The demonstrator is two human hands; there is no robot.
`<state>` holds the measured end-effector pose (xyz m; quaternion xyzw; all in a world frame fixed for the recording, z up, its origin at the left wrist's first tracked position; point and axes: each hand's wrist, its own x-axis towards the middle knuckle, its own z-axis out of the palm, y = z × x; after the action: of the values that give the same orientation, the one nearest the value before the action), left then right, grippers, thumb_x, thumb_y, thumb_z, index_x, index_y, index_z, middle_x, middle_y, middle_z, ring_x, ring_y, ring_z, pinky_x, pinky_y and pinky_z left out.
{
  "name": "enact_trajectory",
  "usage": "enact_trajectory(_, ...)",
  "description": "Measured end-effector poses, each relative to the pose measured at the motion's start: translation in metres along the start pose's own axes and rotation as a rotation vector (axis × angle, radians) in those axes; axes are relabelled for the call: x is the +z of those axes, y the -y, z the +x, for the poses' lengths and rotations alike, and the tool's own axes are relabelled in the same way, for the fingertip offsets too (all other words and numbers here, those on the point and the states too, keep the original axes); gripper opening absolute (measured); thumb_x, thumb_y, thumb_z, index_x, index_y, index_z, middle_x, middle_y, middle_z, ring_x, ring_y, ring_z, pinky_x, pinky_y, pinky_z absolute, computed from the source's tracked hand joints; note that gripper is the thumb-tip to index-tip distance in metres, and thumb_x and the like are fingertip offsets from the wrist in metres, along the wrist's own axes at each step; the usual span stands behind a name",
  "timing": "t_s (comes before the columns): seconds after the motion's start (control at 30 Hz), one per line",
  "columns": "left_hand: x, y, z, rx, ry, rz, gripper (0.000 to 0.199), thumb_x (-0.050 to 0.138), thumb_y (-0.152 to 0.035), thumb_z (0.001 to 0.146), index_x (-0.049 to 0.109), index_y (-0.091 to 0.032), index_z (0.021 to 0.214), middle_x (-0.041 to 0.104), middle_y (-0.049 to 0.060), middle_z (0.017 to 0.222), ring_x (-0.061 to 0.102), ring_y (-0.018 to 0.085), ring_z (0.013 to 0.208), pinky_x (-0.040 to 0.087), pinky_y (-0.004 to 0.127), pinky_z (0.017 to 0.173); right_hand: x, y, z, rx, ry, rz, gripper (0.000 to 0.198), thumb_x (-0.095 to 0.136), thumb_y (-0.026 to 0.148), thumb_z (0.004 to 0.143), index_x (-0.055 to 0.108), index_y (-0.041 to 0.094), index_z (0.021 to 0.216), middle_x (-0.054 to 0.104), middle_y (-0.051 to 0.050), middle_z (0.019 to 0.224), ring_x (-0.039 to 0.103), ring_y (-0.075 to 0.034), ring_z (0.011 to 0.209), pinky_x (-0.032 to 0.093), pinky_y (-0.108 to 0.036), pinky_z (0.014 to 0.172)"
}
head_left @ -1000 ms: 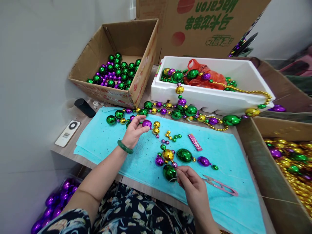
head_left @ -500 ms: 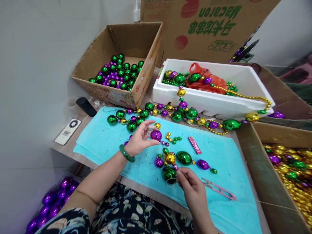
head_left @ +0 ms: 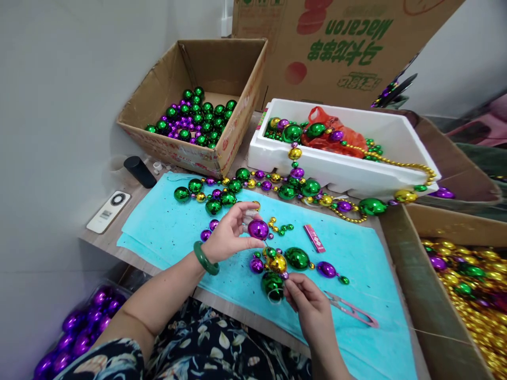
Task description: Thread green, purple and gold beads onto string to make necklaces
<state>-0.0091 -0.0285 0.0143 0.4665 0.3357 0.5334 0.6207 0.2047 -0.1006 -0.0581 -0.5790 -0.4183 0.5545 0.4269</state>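
My left hand [head_left: 233, 232], with a green bangle [head_left: 206, 258] at the wrist, curls its fingers and thumb around a shiny purple bead [head_left: 258, 229]. Below it, my right hand [head_left: 309, 298] pinches a bead string at a small purple bead [head_left: 284, 275]. Clustered by those fingertips are a big green bead [head_left: 272, 285], a gold bead [head_left: 277, 263] and a round purple bead [head_left: 256, 265]. To the right, an oval green bead [head_left: 297, 258] and an oval purple bead [head_left: 327, 269] lie on the cloth. Clear thread shows faintly.
Pink thread snips [head_left: 354, 311] and a pink packet [head_left: 314, 238] lie on the blue cloth [head_left: 158, 227]. Behind are a carton of beads [head_left: 170, 150], a white foam box [head_left: 340, 177] and a long bead garland [head_left: 311, 187]. Another carton [head_left: 431, 311] stands right; a phone [head_left: 109, 212] lies left.
My left hand has moved slightly down and right with the purple bead, closer to the cluster. My right hand keeps its pinch and has barely moved.
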Motion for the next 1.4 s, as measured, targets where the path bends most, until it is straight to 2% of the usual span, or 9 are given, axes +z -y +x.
enact_trajectory(0.23, -0.001, -0.005, -0.007, 0.086, -0.008, 0.146, 0.061, 0.081, -0.019, 0.064, 0.051, -0.024, 0.117, 0.058, 0.006, 0.107, 0.056, 0.018, 0.101, 0.045, 0.029, 0.089, 0.001, 0.004, 0.000, -0.023, 0.002, -0.035, 0.035, 0.070, 0.052, 0.069, 0.063, 0.017, 0.070, 0.051, 0.000, 0.054, 0.042, -0.011, 0.049, 0.033, -0.023, 0.044)
enact_trajectory(0.47, 0.002, -0.004, -0.012, 0.110, -0.059, 0.059, 0.062, 0.082, -0.017, 0.062, 0.052, -0.024, 0.115, 0.057, 0.005, 0.104, 0.055, 0.017, 0.100, 0.047, 0.028, 0.086, 0.008, 0.006, -0.002, 0.021, 0.041, 0.050, 0.036, 0.070, 0.051, 0.070, 0.061, 0.016, 0.070, 0.050, 0.000, 0.053, 0.042, -0.010, 0.048, 0.030, -0.021, 0.042)
enact_trajectory(0.73, -0.002, -0.009, -0.016, 0.005, 0.015, 0.122, 0.065, 0.084, -0.016, 0.058, 0.054, -0.024, 0.116, 0.061, 0.006, 0.105, 0.057, 0.018, 0.095, 0.047, 0.029, 0.083, 0.008, 0.011, -0.002, -0.049, 0.064, -0.058, 0.035, 0.068, 0.050, 0.071, 0.062, 0.017, 0.067, 0.052, 0.000, 0.053, 0.043, -0.011, 0.048, 0.032, -0.022, 0.041)
enact_trajectory(0.83, 0.000, -0.004, -0.016, -0.008, -0.005, 0.162, 0.055, 0.083, -0.018, 0.060, 0.060, -0.022, 0.110, 0.063, 0.006, 0.103, 0.058, 0.017, 0.093, 0.047, 0.030, 0.084, 0.016, 0.017, -0.004, -0.020, 0.043, 0.000, 0.034, 0.069, 0.050, 0.071, 0.061, 0.017, 0.076, 0.053, 0.000, 0.053, 0.045, -0.011, 0.048, 0.032, -0.022, 0.040)
enact_trajectory(0.93, -0.001, -0.007, -0.015, 0.007, -0.046, 0.157, 0.029, 0.074, -0.024, 0.072, 0.068, -0.021, 0.101, 0.066, 0.006, 0.103, 0.060, 0.018, 0.095, 0.047, 0.033, 0.088, 0.026, 0.017, -0.007, 0.018, 0.035, 0.097, 0.036, 0.070, 0.046, 0.072, 0.059, 0.018, 0.092, 0.057, 0.000, 0.057, 0.049, -0.012, 0.049, 0.034, -0.021, 0.041)
enact_trajectory(1.0, -0.006, -0.016, -0.014, 0.056, -0.061, 0.212, 0.017, 0.064, -0.027, 0.082, 0.072, -0.021, 0.095, 0.068, 0.007, 0.102, 0.060, 0.018, 0.100, 0.046, 0.034, 0.093, 0.033, 0.016, -0.006, 0.022, 0.066, 0.135, 0.037, 0.069, 0.047, 0.073, 0.058, 0.018, 0.093, 0.058, 0.000, 0.057, 0.050, -0.012, 0.048, 0.035, -0.021, 0.040)
enact_trajectory(1.1, -0.013, -0.040, -0.009, 0.173, -0.077, 0.330, 0.016, 0.060, -0.026, 0.085, 0.075, -0.021, 0.085, 0.070, 0.006, 0.096, 0.061, 0.018, 0.100, 0.046, 0.032, 0.094, 0.042, 0.022, -0.002, -0.017, 0.181, 0.045, 0.035, 0.066, 0.048, 0.074, 0.062, 0.017, 0.090, 0.064, -0.004, 0.064, 0.055, -0.015, 0.053, 0.041, -0.024, 0.044)
enact_trajectory(1.23, -0.011, -0.073, 0.000, 0.200, -0.084, 0.405, 0.014, 0.063, -0.028, 0.082, 0.073, -0.019, 0.078, 0.069, 0.003, 0.077, 0.063, 0.014, 0.074, 0.051, 0.026, 0.070, 0.048, 0.054, 0.010, -0.217, 0.159, -0.255, 0.024, 0.067, 0.037, 0.074, 0.070, 0.020, 0.091, 0.070, -0.007, 0.092, 0.061, -0.018, 0.075, 0.048, -0.029, 0.063)
enact_trajectory(1.4, 0.008, -0.095, 0.008, 0.268, -0.013, 0.481, 0.015, 0.062, -0.028, 0.083, 0.071, -0.017, 0.079, 0.066, 0.001, 0.071, 0.060, 0.009, 0.064, 0.047, 0.020, 0.057, 0.061, 0.101, 0.024, -0.374, 0.239, -0.057, 0.031, 0.064, 0.032, 0.078, 0.066, 0.023, 0.107, 0.066, -0.006, 0.109, 0.057, -0.013, 0.068, 0.047, -0.027, 0.056)
